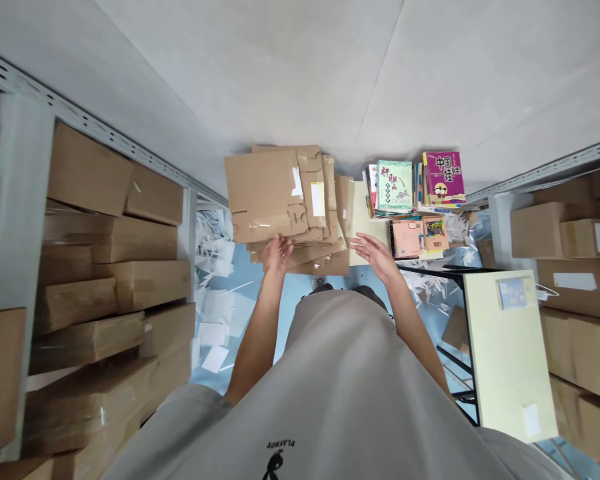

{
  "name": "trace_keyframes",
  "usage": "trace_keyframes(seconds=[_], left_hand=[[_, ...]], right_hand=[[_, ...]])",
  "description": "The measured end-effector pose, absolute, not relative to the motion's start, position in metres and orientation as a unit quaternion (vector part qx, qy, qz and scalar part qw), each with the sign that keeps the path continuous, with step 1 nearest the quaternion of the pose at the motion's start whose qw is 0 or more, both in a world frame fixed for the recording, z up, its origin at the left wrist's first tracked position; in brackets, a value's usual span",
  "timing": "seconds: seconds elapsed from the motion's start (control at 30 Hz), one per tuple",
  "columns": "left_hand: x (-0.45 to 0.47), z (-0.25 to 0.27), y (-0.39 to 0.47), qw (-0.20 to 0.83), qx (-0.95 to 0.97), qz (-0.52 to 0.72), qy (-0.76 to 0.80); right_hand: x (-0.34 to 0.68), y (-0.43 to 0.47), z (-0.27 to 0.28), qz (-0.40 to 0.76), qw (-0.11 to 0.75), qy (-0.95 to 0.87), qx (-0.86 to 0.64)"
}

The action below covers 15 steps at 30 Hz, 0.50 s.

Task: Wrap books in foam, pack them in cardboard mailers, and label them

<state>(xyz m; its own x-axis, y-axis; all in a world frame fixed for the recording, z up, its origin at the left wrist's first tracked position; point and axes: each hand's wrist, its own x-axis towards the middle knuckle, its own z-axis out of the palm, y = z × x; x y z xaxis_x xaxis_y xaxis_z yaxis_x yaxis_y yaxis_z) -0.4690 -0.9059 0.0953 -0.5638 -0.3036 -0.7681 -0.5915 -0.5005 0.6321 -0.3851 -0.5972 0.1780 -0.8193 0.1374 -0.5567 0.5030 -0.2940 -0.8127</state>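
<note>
A pile of flattened cardboard boxes [263, 190] lies on a pale table [359, 207] against the wall, its sheets fanned toward the right. My left hand [278, 253] is at the pile's near edge with loosely bent, parted fingers; whether it touches the cardboard I cannot tell. My right hand [373, 253] is spread over the table's front, between the pile and the books, holding nothing. Stacked to its right are a green-covered book [395, 187], a purple book [444, 177] and a pink book [409, 238], with others beneath or beside them.
Shelves full of cardboard boxes [150, 280] stand on the left, and more boxes [583, 287] fill the right side. A pale side table [513, 360] with a blue packet [514, 293] is at my right. Paper scraps [215, 247] litter the blue floor.
</note>
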Motion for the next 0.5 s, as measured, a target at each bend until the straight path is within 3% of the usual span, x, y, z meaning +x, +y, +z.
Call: trace_keyframes(seconds=[0.23,0.5], left_hand=[[-0.475,0.093,-0.91,0.061,-0.477,0.75,0.454],[-0.498,0.106,-0.913,-0.112,-0.402,0.777,0.471]], right_hand=[[-0.38,-0.601,0.174,-0.764,0.114,0.565,0.29],[-0.371,-0.601,0.174,-0.782,0.092,0.546,0.287]])
